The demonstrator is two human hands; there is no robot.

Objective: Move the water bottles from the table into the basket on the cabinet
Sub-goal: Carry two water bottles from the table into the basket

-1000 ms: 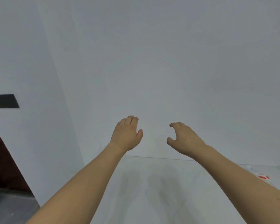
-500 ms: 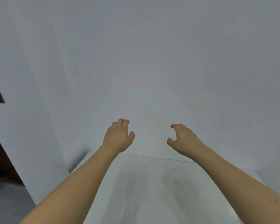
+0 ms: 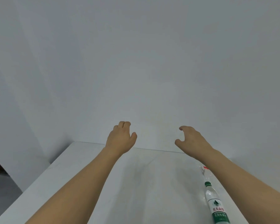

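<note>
A clear water bottle (image 3: 216,206) with a green cap and a green-and-white label lies on the white table (image 3: 136,183) at the lower right, its cap pointing away from me. Behind it, mostly hidden by my right forearm, a second clear bottle with a red cap (image 3: 204,171) shows. My left hand (image 3: 120,138) hovers above the table's far edge, fingers curled and holding nothing. My right hand (image 3: 191,140) is held out beside it, thumb and fingers apart and empty. No basket or cabinet is in view.
A plain white wall (image 3: 144,70) rises right behind the table. The table's left edge drops to a grey floor (image 3: 2,191) at the lower left, beside a white wall corner and a dark opening.
The view has swung right and down. The dark wall plate at the left has left the frame, more of the table shows, and the green-capped bottle has come into view. Both hands stay raised and empty.
</note>
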